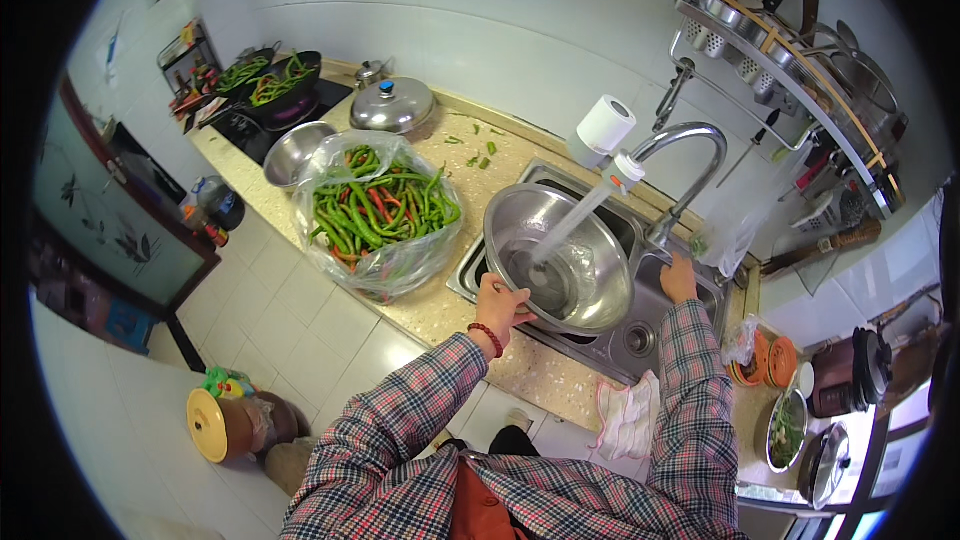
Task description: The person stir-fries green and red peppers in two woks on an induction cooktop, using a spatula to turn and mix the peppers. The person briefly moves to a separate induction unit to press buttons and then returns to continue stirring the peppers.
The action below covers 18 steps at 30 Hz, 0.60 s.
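Observation:
Water runs from the faucet (679, 135), through its white filter (606, 127), into a wide stainless steel bowl (611, 270) tilted over the sink (640, 367). With a red bead bracelet at its wrist, my left hand (504, 304) grips the bowl's near rim. My right hand (679, 277) is at the faucet's base, by the lever; its fingertips are partly hidden, so its hold cannot be told. Left of the sink, a clear plastic bag (405, 270) full of green and red chili peppers (375, 210) stands on the speckled counter (465, 142).
A metal bowl (289, 154), a lidded pan (391, 106) and a wok with green peppers (289, 86) stand further left. Knives and utensils fill a wall rack (787, 30) at upper right. A cloth (630, 416) hangs over the counter's front edge.

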Each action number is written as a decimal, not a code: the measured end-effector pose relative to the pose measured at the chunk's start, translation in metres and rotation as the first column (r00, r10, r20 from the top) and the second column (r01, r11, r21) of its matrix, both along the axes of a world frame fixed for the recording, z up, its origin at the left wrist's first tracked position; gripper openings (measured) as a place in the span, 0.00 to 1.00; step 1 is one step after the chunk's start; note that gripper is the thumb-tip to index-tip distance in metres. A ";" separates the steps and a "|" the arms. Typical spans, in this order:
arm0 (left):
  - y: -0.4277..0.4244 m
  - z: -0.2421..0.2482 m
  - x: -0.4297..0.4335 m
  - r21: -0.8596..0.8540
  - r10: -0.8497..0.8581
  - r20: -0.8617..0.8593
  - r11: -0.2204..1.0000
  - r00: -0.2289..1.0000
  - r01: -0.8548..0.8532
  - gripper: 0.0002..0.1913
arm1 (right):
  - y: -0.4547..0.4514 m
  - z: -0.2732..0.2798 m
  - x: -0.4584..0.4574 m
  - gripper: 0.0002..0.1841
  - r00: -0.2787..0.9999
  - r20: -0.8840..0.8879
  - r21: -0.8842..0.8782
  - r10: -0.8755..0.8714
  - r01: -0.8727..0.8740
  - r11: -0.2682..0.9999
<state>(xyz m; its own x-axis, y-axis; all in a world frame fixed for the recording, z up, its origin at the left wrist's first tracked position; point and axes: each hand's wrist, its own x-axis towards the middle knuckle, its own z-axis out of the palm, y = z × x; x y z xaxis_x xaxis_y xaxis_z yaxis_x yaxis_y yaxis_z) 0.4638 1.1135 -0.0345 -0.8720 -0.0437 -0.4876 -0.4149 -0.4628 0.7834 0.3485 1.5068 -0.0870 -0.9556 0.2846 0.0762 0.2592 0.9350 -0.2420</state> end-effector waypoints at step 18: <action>-0.027 -0.008 0.008 0.124 -0.249 0.068 0.963 0.966 0.239 0.27 | 0.032 0.006 0.000 0.25 0.944 0.215 -0.974 -0.250 0.224 0.011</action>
